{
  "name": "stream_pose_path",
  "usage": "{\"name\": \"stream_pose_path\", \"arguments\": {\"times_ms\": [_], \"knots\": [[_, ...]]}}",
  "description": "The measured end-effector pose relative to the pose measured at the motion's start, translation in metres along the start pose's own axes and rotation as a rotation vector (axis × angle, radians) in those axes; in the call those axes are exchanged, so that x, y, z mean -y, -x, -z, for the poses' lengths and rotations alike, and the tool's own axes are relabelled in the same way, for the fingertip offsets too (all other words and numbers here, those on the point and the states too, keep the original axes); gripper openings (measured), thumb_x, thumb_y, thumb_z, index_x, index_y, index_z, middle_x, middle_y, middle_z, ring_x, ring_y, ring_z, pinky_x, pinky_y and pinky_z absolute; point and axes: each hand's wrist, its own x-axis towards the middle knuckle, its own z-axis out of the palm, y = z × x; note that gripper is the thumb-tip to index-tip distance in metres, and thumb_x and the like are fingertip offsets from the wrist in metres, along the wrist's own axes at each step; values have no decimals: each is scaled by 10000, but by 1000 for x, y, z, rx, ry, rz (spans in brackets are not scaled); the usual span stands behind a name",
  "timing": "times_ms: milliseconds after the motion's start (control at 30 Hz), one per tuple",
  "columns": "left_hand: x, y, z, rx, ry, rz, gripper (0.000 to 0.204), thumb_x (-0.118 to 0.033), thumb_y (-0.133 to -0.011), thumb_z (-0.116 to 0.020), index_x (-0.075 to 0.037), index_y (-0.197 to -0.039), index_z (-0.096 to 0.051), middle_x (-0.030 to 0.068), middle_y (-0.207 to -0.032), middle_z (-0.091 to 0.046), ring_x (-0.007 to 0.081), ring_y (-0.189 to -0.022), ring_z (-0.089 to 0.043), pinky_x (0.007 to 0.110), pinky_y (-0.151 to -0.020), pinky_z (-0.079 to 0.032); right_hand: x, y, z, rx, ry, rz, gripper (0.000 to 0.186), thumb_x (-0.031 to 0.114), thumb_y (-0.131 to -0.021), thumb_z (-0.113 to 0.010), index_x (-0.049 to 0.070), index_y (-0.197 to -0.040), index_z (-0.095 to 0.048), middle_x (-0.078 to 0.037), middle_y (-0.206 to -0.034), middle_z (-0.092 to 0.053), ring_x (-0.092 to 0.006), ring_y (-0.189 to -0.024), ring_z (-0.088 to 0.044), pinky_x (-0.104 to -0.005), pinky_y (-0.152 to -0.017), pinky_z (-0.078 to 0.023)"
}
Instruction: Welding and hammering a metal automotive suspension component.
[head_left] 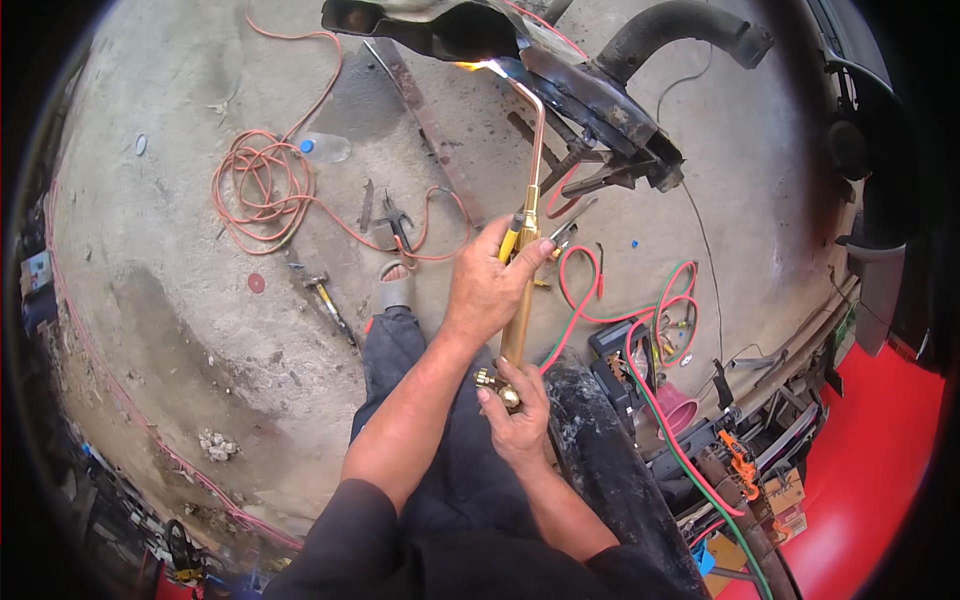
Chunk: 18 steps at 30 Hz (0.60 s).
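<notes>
My left hand (486,288) is closed around the brass body of a gas torch (518,330). A slim tool with a yellow and black handle (510,238) is also in that grip; its kind is unclear. Lower down, the fingers of my right hand (517,415) curl around the torch's base, beside its brass valve knobs (486,379). The torch's long copper tube bends toward the upper left. At its tip burns a flame (485,66), right against the edge of a dark, curved metal part (440,32).
Dark metalwork with a bent pipe (680,35) continues to the right of the flame. Red and green hoses (650,315) loop across the floor at right. Toward the left lie a coiled orange cord (262,190), a plastic bottle (328,148) and a hammer (328,300). A pink bucket (676,408) stands right.
</notes>
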Motion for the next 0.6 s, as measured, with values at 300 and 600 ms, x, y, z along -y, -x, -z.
{"name": "stream_pose_path", "arguments": {"times_ms": [300, 600], "knots": [[-4, 19, -34, 31, 59, 24, 314, -329, -979, -735, -30, -962, -642, 6, -737, -628, 74, -688, -557, 284, -614, -467, 39, 3, 78, 189, 158, 42, 582, 28, -778, -864, 11, -1322, -657, -137, -1177, -586, -183, -900, -651, -303, -770, -544], [-45, -11, -72, -6, 127, 42, 340, -365, -986, -693, -30, -956, -644, 56, -730, -654, 155, -665, -603, 358, -631, -486, 109, -35, 124, 275, 318, 63, 573, 167, -870, -821, 13, -1382, -616, -147, -1196, -584, -251, -1059, -624, -357, -958, -495]]}}
